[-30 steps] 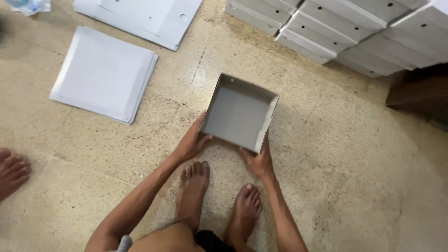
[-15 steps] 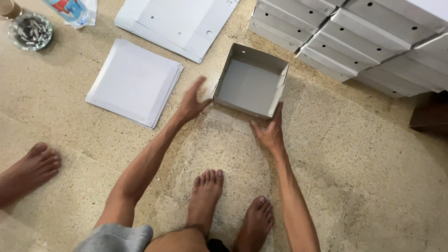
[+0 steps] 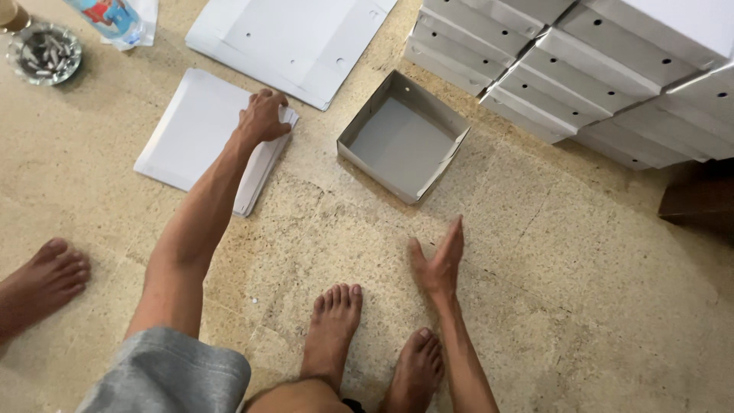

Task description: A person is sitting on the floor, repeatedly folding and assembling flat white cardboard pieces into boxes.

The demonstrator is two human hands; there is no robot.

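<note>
The left hand (image 3: 262, 116) rests fingers-down on the near corner of a stack of flat white cardboard sheets (image 3: 200, 134) lying on the speckled floor (image 3: 581, 291), gripping nothing yet. The right hand (image 3: 439, 260) hangs empty with fingers straight and spread narrow, near the person's bare feet. An assembled open grey box (image 3: 403, 138) sits on the floor between the sheets and stacked white boxes (image 3: 581, 69)

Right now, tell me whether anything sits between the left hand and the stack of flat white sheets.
Nothing does. The left hand already rests on the near corner of the stack of flat white sheets. The open grey box sits off to the side, apart from it.
</note>
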